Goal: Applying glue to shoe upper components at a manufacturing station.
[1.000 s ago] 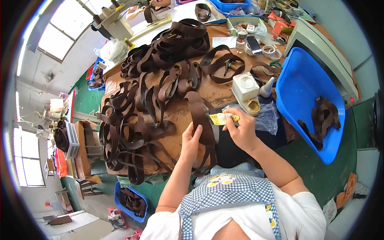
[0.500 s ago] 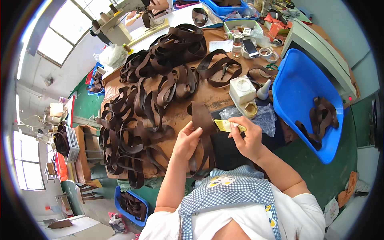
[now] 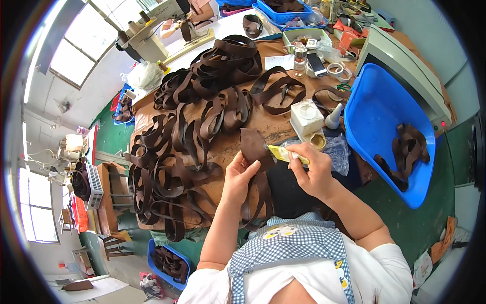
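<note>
Brown strap material [image 3: 256, 145], looking like leather, is pinched between the thumb and fingers of my left hand [image 3: 240, 177]. Its wide end stands up above the hand, and a length trails down toward the table's front edge. My right hand [image 3: 311, 169] is closed around a flat yellow tool [image 3: 282, 153], whose exact kind I cannot make out. The tool's tip points left, right by the strap's edge; whether it touches is unclear. Just beyond my right hand stand a white square container [image 3: 306, 116] and a small round pot [image 3: 318, 140] with yellowish contents.
Looped brown straps [image 3: 202, 116] cover the table's left and back. On the right, a blue basin [image 3: 372, 96] holds more straps, beside a beige machine [image 3: 405, 76]. A phone [image 3: 317, 65] and tape rolls [image 3: 336, 70] lie farther back. Another person's arm [image 3: 201, 12] shows at a sewing machine.
The tool's tip has tilted up slightly and drawn a little off the strap. My left hand's hold on the strap has turned slightly. The whole view has shifted a little.
</note>
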`<state>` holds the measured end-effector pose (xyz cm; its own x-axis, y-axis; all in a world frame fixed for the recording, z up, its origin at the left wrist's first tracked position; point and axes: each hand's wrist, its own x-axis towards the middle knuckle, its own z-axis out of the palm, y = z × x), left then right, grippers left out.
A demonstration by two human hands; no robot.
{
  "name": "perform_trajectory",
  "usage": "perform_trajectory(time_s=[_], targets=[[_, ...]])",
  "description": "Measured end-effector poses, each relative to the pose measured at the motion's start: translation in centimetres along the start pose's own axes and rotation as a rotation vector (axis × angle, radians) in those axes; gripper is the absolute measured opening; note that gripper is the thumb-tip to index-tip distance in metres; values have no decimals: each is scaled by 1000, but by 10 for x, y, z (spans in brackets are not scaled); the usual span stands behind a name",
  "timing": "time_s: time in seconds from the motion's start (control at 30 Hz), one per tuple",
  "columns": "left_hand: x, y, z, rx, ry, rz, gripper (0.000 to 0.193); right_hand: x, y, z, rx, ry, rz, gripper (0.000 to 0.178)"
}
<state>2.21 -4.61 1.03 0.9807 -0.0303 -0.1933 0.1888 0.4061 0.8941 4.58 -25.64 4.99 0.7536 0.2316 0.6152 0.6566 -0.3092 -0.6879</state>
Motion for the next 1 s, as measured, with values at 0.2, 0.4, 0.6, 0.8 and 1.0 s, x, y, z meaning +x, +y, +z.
perform_trajectory(time_s=[0.2,0.4,0.6,0.8,1.0], targets=[[2,4,-1,-83,27,-74,32,-14,-8,-7,-36,-74,-100,23],[10,2,-10,-277,45,-191,24,-36,-2,-20,-99,-103,-212,24],[10,-13,-35,-316,-18,-272,17,-71,70,-35,-277,109,212,13],[2,-12,-24,-369,22,-345,23,-88,179,-25,-362,125,439,9],[4,-22,-40,-112,-3,-135,39,-86,201,-20,-469,35,409,11]])
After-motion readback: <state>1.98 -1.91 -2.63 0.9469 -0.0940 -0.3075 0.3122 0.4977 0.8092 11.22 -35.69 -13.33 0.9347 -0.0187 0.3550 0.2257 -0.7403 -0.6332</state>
